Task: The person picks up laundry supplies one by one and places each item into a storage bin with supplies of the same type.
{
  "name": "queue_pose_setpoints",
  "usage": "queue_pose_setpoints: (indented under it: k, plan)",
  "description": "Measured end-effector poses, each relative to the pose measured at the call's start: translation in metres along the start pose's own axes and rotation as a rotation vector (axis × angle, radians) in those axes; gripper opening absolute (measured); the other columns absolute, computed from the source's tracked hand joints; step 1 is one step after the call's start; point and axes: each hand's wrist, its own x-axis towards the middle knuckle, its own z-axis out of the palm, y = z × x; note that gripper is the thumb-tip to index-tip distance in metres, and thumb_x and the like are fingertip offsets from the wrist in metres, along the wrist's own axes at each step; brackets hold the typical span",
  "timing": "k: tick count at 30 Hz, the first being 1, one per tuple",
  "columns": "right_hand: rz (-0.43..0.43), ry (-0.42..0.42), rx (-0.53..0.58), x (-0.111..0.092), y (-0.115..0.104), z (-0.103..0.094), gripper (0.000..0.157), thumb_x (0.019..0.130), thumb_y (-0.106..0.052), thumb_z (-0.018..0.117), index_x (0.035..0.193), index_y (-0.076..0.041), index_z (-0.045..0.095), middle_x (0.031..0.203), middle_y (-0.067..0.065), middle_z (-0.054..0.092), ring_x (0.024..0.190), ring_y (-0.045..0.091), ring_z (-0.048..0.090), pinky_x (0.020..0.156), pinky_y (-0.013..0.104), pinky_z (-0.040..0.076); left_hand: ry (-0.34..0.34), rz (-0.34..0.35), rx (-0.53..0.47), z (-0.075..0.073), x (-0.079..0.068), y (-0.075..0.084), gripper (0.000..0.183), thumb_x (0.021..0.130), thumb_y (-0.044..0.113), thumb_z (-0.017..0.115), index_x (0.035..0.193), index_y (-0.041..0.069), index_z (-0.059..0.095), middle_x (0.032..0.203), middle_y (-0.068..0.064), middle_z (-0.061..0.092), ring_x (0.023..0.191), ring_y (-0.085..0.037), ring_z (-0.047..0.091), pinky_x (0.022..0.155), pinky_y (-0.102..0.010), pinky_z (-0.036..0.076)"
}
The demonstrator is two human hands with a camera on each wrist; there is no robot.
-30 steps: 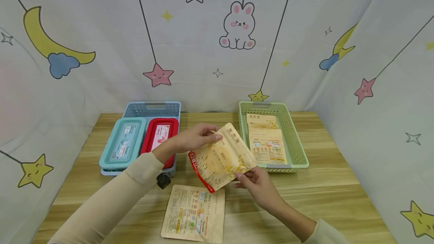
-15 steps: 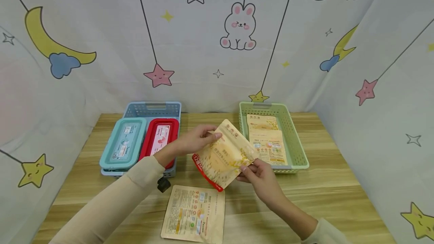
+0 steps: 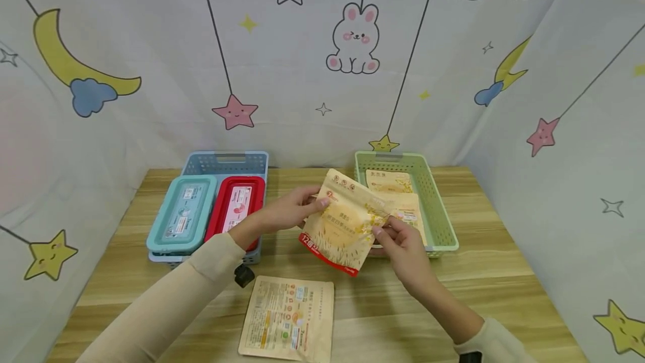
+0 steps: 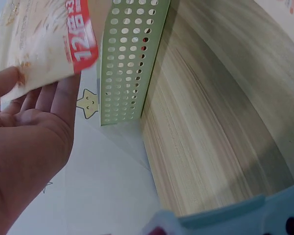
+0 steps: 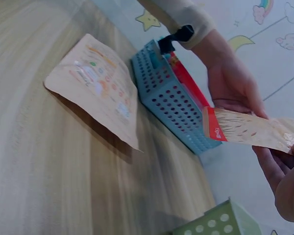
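Both hands hold up one cream pouch (image 3: 342, 223) with a red bottom band, its printed front facing the head camera. My left hand (image 3: 289, 209) pinches its left edge, thumb on the front and fingers behind, as the left wrist view also shows. At the lower right edge my right hand (image 3: 405, 245) pinches the pouch between thumb and fingers. A second pouch (image 3: 289, 318) lies on the table below, its small-print side up. Just behind the right hand stands a green basket (image 3: 443, 212) with more cream pouches (image 3: 388, 181) inside, partly hidden by the held pouch.
A blue basket (image 3: 227, 158) stands at the back left, holding a teal-lidded box (image 3: 183, 214) and a red-lidded box (image 3: 237, 206). A patterned white curtain (image 3: 292, 60) hangs behind the wooden table (image 3: 478, 296) and along its sides.
The held pouch has moved right and slightly up and turned more upright. My right hand has shifted right and up with it, while the left hand has barely moved.
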Motion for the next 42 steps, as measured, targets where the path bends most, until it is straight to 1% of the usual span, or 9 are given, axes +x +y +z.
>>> queue_pose_setpoints:
  k: [4,7,11,16,21,27,31,37,42]
  plan:
    - [-0.016,0.044,-0.013,0.005,-0.005,-0.007,0.025,0.109,-0.007,0.059,0.094,0.01,0.051,0.084,0.017,0.058,0.082,0.02,0.067,0.077,0.045,0.065,-0.024,-0.009,-0.067,0.0,0.0,0.0,0.041,0.111,0.024,0.06,0.15,0.012,0.054,0.116,-0.012,0.076,0.095,-0.027,0.075,0.072,-0.045,0.065]
    - [-0.02,0.038,-0.004,0.008,-0.008,-0.01,0.027,0.11,-0.008,0.058,0.095,0.013,0.049,0.085,0.017,0.057,0.082,0.019,0.066,0.078,0.046,0.065,-0.014,-0.015,-0.079,0.002,-0.001,0.001,0.041,0.109,0.022,0.064,0.148,0.013,0.056,0.115,-0.012,0.076,0.094,-0.027,0.075,0.072,-0.045,0.065]
    - [-0.011,0.032,0.014,0.01,-0.008,-0.011,0.025,0.11,-0.009,0.058,0.097,0.01,0.048,0.083,0.014,0.058,0.08,0.02,0.069,0.077,0.048,0.065,0.017,-0.023,-0.073,0.004,-0.003,0.003,0.038,0.109,0.021,0.064,0.145,0.011,0.058,0.114,-0.011,0.076,0.092,-0.026,0.076,0.072,-0.044,0.065]
    - [0.014,0.066,0.031,0.013,-0.01,-0.015,0.016,0.109,-0.007,0.06,0.109,0.005,0.05,0.085,0.007,0.067,0.082,0.02,0.074,0.076,0.046,0.065,0.045,-0.037,-0.102,0.007,-0.004,0.006,0.039,0.109,0.022,0.064,0.145,0.01,0.059,0.115,-0.011,0.077,0.092,-0.027,0.076,0.072,-0.044,0.065]
    - [0.01,0.086,0.018,0.016,-0.017,-0.021,0.021,0.107,-0.005,0.063,0.124,0.004,0.052,0.094,0.001,0.075,0.086,0.017,0.075,0.076,0.043,0.065,0.093,-0.052,-0.16,0.01,-0.001,0.012,0.044,0.108,0.024,0.064,0.149,0.01,0.055,0.115,-0.012,0.076,0.094,-0.027,0.076,0.074,-0.044,0.065]
    - [-0.015,0.077,0.029,0.017,-0.024,-0.024,0.023,0.104,-0.004,0.067,0.122,0.006,0.056,0.096,0.0,0.076,0.085,0.015,0.074,0.071,0.044,0.065,0.148,-0.032,-0.17,0.013,0.0,0.019,0.045,0.109,0.026,0.064,0.15,0.011,0.055,0.11,-0.013,0.076,0.093,-0.026,0.076,0.072,-0.043,0.064]
    - [-0.016,0.079,0.026,0.018,-0.026,-0.026,0.024,0.104,-0.005,0.067,0.123,0.006,0.057,0.097,-0.002,0.077,0.086,0.014,0.074,0.07,0.04,0.065,0.18,-0.03,-0.175,0.017,-0.002,0.021,0.044,0.108,0.026,0.065,0.149,0.013,0.056,0.11,-0.012,0.076,0.092,-0.026,0.076,0.071,-0.042,0.064]
    - [-0.025,0.129,-0.013,0.02,-0.038,-0.032,0.023,0.104,-0.003,0.066,0.123,0.006,0.058,0.097,-0.004,0.076,0.086,0.013,0.071,0.069,0.035,0.065,0.212,0.003,-0.23,0.027,-0.002,0.03,0.044,0.108,0.028,0.066,0.148,0.012,0.058,0.115,-0.012,0.077,0.096,-0.027,0.076,0.075,-0.043,0.065]
    - [-0.035,0.141,-0.028,0.022,-0.048,-0.038,0.023,0.104,-0.004,0.066,0.124,0.005,0.059,0.098,-0.006,0.075,0.086,0.012,0.07,0.069,0.032,0.064,0.232,-0.001,-0.284,0.03,-0.001,0.035,0.042,0.107,0.023,0.067,0.145,0.008,0.061,0.118,-0.014,0.076,0.102,-0.028,0.076,0.08,-0.045,0.065]
